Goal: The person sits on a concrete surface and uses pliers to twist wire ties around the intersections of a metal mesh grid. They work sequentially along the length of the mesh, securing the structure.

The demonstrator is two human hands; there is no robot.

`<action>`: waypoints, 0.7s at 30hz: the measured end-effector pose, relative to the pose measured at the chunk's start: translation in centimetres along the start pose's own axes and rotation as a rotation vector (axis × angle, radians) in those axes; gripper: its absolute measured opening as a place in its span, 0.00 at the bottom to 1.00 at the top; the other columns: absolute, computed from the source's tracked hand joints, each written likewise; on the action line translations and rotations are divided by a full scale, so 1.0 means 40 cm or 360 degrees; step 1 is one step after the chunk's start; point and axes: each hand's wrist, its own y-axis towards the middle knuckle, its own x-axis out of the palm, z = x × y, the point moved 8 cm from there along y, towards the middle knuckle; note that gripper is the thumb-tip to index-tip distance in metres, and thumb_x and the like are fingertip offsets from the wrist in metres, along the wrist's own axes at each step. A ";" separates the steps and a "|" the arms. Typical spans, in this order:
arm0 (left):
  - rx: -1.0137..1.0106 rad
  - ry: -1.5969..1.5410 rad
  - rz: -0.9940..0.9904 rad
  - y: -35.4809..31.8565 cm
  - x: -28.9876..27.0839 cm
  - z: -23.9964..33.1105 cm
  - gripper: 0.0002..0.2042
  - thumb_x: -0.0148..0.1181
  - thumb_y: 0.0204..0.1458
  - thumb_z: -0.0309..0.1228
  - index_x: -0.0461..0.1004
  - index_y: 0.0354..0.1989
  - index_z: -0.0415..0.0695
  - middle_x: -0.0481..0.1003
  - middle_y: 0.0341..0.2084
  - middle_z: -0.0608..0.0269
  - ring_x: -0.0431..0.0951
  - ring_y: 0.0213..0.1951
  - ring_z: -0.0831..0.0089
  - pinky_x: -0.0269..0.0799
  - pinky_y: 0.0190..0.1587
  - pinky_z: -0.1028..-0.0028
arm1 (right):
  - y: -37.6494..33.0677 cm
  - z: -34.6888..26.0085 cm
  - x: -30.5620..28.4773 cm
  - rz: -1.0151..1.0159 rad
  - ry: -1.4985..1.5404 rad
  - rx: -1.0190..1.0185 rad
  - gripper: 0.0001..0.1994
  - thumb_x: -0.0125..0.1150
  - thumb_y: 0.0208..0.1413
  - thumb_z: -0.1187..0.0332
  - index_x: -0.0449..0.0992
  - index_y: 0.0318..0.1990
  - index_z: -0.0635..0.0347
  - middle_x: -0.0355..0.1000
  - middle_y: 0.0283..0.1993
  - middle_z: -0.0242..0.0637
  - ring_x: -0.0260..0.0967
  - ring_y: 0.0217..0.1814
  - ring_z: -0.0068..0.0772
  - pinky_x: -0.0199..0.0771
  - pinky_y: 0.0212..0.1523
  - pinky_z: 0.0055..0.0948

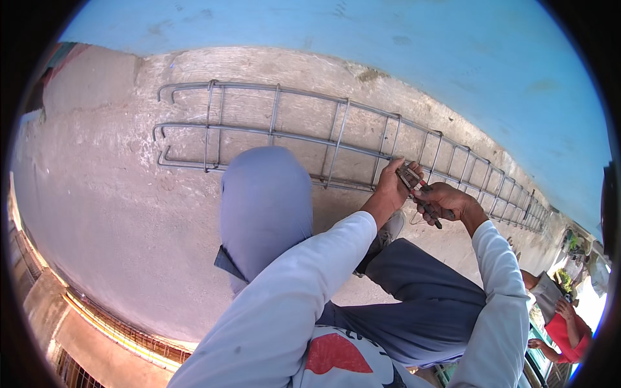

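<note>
A long rebar cage (304, 137) of grey bars with stirrups lies on the concrete, running from left to far right. My right hand (447, 199) is closed around a pair of dark pliers (415, 178) with some red near the handles. Beside it my left hand (388, 186) has its fingers curled at the pliers' jaw end, against the near side of the cage. What the left fingers pinch is hidden by the tool and the hand. A thin loop of wire shows below the right hand.
A blue wall (401, 39) runs along the far side of the concrete floor (155, 246). My bent knee (266, 194) overlaps the cage's near bar. At the lower right is another person in red (572, 336). A ledge with metal mesh (129, 333) borders the lower left.
</note>
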 end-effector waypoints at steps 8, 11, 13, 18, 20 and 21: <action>0.0145 -0.0028 0.0483 0.017 0.026 -0.032 0.16 0.37 0.72 0.38 0.68 0.37 0.44 0.76 0.29 0.60 0.79 0.34 0.62 0.77 0.33 0.65 | -0.173 -0.105 0.083 0.1606 -0.2525 -0.0643 0.22 0.63 0.58 0.62 0.68 0.55 0.65 0.76 0.38 0.45 0.78 0.43 0.44 0.75 0.45 0.48; 0.0077 -0.0025 0.0468 0.037 0.031 -0.039 0.15 0.40 0.72 0.41 0.68 0.39 0.44 0.75 0.30 0.60 0.79 0.33 0.63 0.77 0.33 0.64 | -0.154 -0.099 0.088 0.2015 -0.2881 -0.0622 0.14 0.53 0.62 0.67 0.68 0.53 0.61 0.74 0.39 0.41 0.77 0.41 0.41 0.77 0.42 0.40; 0.0065 -0.0032 0.0438 0.027 0.052 -0.041 0.14 0.52 0.67 0.45 0.68 0.40 0.45 0.75 0.33 0.61 0.78 0.37 0.64 0.77 0.37 0.65 | -0.129 -0.100 0.015 0.1855 -0.2814 -0.0447 0.12 0.54 0.62 0.67 0.68 0.50 0.60 0.74 0.39 0.41 0.78 0.42 0.40 0.77 0.41 0.38; 0.0156 0.0062 0.0286 0.028 0.049 -0.034 0.18 0.63 0.60 0.47 0.69 0.44 0.46 0.75 0.35 0.62 0.77 0.40 0.66 0.76 0.41 0.65 | -0.073 -0.044 -0.063 0.1783 -0.2598 -0.0703 0.10 0.52 0.62 0.67 0.67 0.49 0.55 0.73 0.38 0.41 0.78 0.40 0.43 0.80 0.38 0.40; 0.0107 0.0044 0.0277 0.037 0.036 -0.055 0.19 0.64 0.60 0.48 0.69 0.47 0.46 0.75 0.37 0.62 0.78 0.40 0.66 0.77 0.43 0.64 | -0.059 -0.025 -0.085 0.1830 -0.2610 -0.0753 0.10 0.53 0.62 0.68 0.67 0.49 0.55 0.73 0.38 0.41 0.78 0.40 0.44 0.81 0.37 0.41; 0.0104 0.0038 0.0277 0.038 0.030 -0.047 0.20 0.64 0.60 0.48 0.68 0.48 0.47 0.75 0.38 0.62 0.78 0.40 0.65 0.77 0.44 0.63 | -0.060 -0.034 -0.085 0.1824 -0.2610 -0.0745 0.10 0.53 0.61 0.68 0.67 0.49 0.55 0.73 0.38 0.41 0.79 0.40 0.44 0.81 0.38 0.41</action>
